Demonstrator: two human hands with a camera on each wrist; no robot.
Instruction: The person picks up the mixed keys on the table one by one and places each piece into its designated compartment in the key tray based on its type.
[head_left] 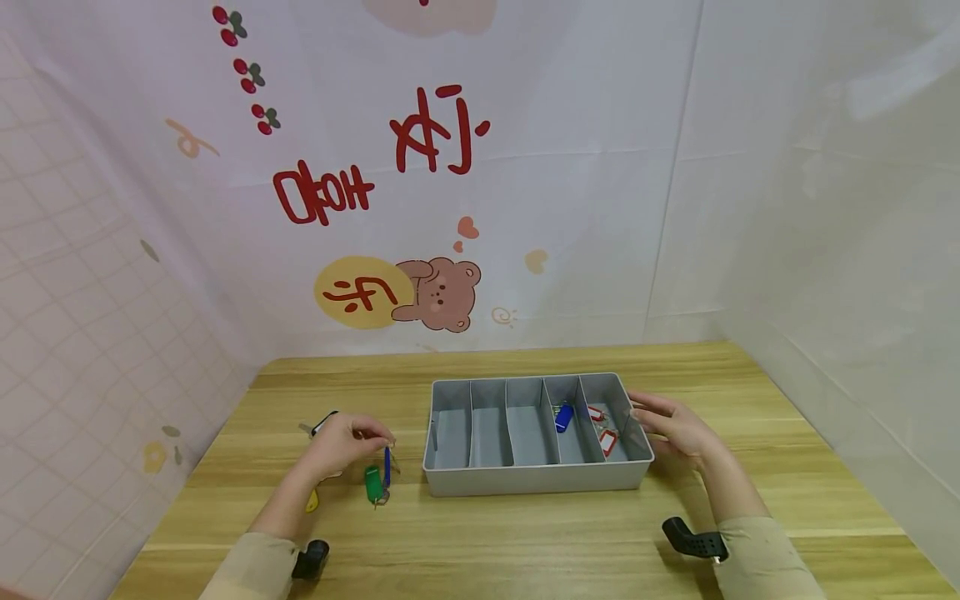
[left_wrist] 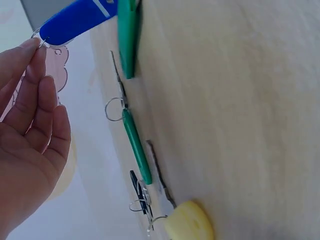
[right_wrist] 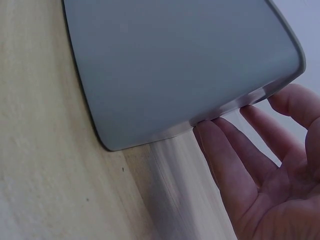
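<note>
My right hand (right_wrist: pixel 272 192) against the grey tray (right_wrist: pixel 185 60).
My fingertips (right_wrist: pixel 209 132) touch its end, fingers apart; wood-grained tabletop (right_wrist: pixel 45 150) stretches beyond them, and a pale surface (right_wrist: pixel 309 30) shows between and past my fingers.

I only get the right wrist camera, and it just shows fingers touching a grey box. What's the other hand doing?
Observer: The left hand pinches the ring of a blue tag.
Operator: Ooh! Is anything inside the grey box?
Observer: Yes, two red-framed tags lie in the end compartment on the head view's right.
Operator: And is there anything yellow on the table?
Observer: Yes, a yellow tag lies there, shown in the left wrist view.
</note>
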